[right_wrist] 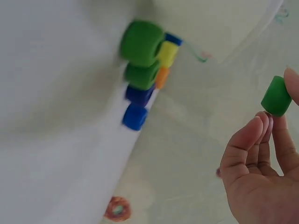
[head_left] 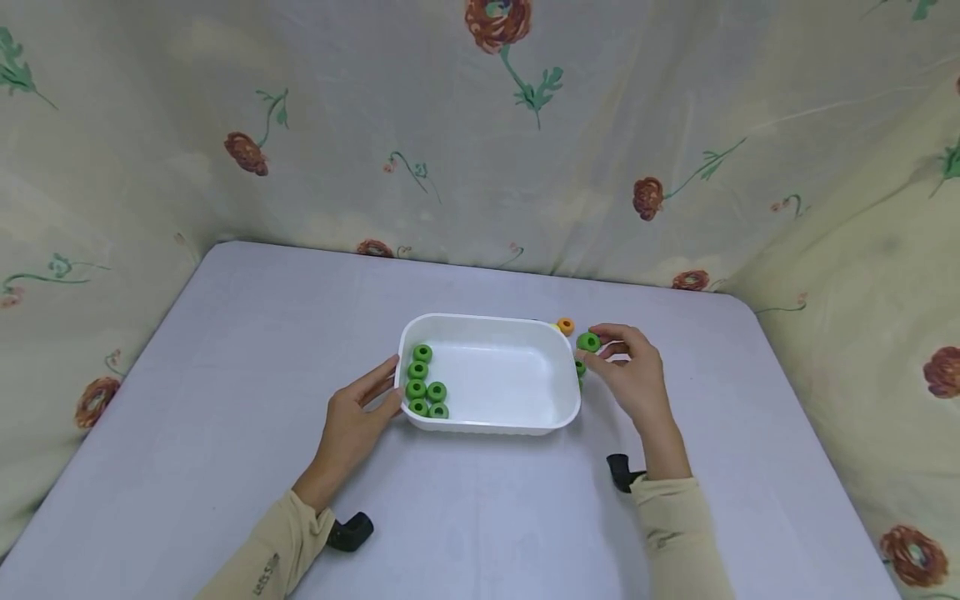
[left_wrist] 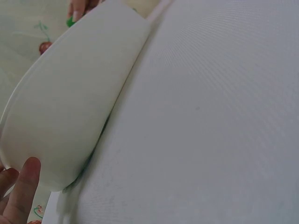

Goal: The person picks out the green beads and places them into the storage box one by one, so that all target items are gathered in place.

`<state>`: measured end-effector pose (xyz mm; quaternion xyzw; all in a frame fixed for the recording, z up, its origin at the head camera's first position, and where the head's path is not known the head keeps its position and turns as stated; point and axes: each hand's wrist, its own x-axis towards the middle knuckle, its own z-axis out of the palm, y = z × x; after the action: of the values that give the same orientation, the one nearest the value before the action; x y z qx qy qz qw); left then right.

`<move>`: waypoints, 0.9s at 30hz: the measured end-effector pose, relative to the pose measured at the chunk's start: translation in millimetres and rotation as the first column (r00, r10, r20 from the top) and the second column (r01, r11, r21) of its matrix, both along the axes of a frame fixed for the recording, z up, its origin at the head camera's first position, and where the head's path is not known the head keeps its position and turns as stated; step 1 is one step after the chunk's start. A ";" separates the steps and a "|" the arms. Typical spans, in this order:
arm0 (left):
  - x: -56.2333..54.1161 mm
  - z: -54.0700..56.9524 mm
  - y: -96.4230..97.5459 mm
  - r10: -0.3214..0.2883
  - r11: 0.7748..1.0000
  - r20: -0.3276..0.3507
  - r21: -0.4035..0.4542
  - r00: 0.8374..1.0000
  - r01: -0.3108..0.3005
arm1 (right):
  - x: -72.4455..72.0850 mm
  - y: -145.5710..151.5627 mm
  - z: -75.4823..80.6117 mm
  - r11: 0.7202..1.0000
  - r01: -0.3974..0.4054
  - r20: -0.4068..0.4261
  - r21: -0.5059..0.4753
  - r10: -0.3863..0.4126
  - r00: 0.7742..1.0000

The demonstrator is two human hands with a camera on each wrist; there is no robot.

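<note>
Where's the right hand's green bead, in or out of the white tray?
Out. The right hand pinches the green bead beyond the right end of the white tray; the right wrist view shows it apart from the tray.

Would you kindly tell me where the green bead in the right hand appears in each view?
Head: the green bead is right of centre, at the fingertips of the right hand.
Left wrist: a green sliver at the top left, apparently this bead, mostly hidden.
Right wrist: near the right edge, above mid-height.
Shared landmark: the white tray, visible in all three.
</note>
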<state>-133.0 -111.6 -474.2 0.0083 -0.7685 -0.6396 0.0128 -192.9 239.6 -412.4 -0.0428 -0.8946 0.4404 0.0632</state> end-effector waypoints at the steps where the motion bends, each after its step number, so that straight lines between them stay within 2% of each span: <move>1: 0.0 -0.2 -0.1 0.000 1.000 -0.002 -0.001 1.000 0.000 | -0.1 -4.9 2.0 1.000 -0.020 -0.004 0.001 0.020 1.000; 5: 0.2 -0.3 -0.3 0.002 1.000 -0.004 -0.006 1.000 -0.002 | -2.9 -25.9 5.9 0.996 -0.091 -0.023 -0.022 0.091 0.996; 14: 0.7 0.9 -0.1 -0.008 1.000 -0.030 0.004 1.000 0.008 | -9.3 -72.6 3.0 0.971 -0.238 -0.029 0.017 0.238 0.971; 23: -0.2 0.5 0.6 -0.007 1.000 -0.021 0.011 1.000 0.007 | -17.3 -103.0 -21.9 0.927 -0.365 -0.005 0.084 0.367 0.930; 27: 0.2 0.5 0.2 0.001 1.000 -0.012 -0.005 1.000 -0.001 | -18.6 -110.9 -27.7 0.907 -0.409 0.009 0.104 0.410 0.912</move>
<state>-132.8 -111.4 -473.7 0.0049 -0.7701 -0.6377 0.0179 -211.5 128.7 -440.1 0.1518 -0.9049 0.3969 -0.0227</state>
